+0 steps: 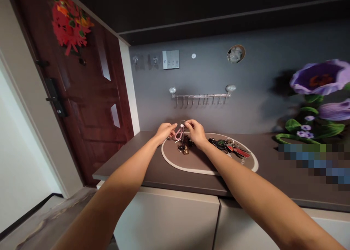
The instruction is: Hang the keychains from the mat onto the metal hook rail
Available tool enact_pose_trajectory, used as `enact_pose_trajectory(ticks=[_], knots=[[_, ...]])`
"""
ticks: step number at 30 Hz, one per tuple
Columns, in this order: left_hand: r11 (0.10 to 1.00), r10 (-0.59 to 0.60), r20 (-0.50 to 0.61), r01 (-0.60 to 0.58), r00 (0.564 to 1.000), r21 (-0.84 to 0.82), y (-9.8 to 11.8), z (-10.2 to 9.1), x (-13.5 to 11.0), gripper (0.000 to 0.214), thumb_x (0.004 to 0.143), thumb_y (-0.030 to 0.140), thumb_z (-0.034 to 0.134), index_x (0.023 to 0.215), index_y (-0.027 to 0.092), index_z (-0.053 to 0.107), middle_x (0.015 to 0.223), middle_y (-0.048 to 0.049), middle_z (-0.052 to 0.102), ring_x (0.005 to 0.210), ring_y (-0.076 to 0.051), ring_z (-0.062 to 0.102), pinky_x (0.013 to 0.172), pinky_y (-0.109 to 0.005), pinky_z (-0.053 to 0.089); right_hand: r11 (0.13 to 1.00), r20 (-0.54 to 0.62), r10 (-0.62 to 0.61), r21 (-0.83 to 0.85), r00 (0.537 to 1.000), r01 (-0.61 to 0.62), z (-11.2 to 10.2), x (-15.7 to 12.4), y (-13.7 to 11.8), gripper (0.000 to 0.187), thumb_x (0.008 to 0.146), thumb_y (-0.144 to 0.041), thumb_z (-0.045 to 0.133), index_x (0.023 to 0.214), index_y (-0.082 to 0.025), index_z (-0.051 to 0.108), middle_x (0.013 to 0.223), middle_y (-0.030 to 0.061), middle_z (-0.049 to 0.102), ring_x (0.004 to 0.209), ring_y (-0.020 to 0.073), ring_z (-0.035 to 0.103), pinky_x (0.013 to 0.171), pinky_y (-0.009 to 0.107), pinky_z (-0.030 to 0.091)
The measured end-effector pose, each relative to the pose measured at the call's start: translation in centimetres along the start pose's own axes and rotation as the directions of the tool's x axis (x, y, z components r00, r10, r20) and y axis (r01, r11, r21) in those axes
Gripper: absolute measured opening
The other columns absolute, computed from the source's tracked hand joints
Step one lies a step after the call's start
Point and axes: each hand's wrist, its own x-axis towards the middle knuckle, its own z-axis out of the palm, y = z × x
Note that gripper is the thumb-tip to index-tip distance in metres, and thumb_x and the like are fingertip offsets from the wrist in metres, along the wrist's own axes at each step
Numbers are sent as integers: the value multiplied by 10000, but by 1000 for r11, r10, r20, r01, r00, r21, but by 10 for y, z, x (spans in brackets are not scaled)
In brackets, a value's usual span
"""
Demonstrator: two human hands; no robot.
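While a thin ring (pixel 182 120) is handled, keys (pixel 186 150) sit below

Left hand (pixel 166 131) beside the pink loop (pixel 179 134), grip unclear; keys over the oval mat (pixel 201 162); right hand (pixel 194 129) apparently pinching the ring. Handling that ring seems the step; next calls for steadiness.

Gray wall (pixel 205 74) behind brown tabletop (pixel 269 164); dark-red paneled door (pixel 91 97) left of it; pale cabinet doors (pixel 169 221) beneath; veined floor (pixel 50 222) below-left.

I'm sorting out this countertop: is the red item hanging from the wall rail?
No, the red item lies on the oval mat.
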Motion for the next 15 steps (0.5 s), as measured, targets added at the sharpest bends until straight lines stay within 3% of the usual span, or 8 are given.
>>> enact_pose_trajectory(ticks=[4,8,15], knots=[[925,243,-121,-192,962,329,1,-2,-2,343,762,439,462,561,162,487,444,25,500,424,-89,447,497,-216,344,999,-9,14,53,1000,-14,0,2,2,236,743,-369,465,753,-162,577,770,33,616,721,142,536,713,262,410],[753,439,-113,-296,892,587,-1,-4,-2,288,812,388,399,693,174,551,547,11,543,521,-112,483,541,-223,328,997,-15,-2,71,1000,3,0,4,3,248,735,-384,472,754,-161,578,785,40,611,748,147,535,725,267,410],[594,524,-68,-308,849,743,1,-6,-2,275,870,290,307,872,190,563,828,-54,615,762,-147,549,667,-235,358,987,-59,27,157,998,-18,3,8,0,278,747,-409,448,768,-153,556,746,33,601,683,131,525,671,256,421]])
